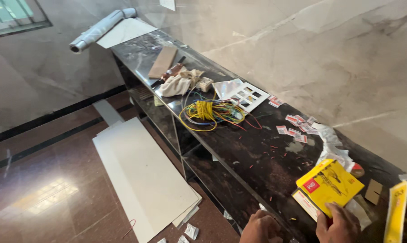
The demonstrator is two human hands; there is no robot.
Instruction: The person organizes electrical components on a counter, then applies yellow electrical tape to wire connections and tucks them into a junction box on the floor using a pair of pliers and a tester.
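Observation:
My right hand sits at the bottom edge with its fingers on the near corner of a yellow box lying on the dark stone counter. Under the yellow box lies a flat white carton. My left hand is just left of it at the counter's front edge, fingers curled; I cannot see anything in it. A bundle of yellow and coloured wires lies further along the counter, out of reach of both hands.
A white switch plate, small red-and-white packets, crumpled wrapping, a cloth, a wooden board and a rolled sheet lie along the counter. White panels rest on the reddish floor.

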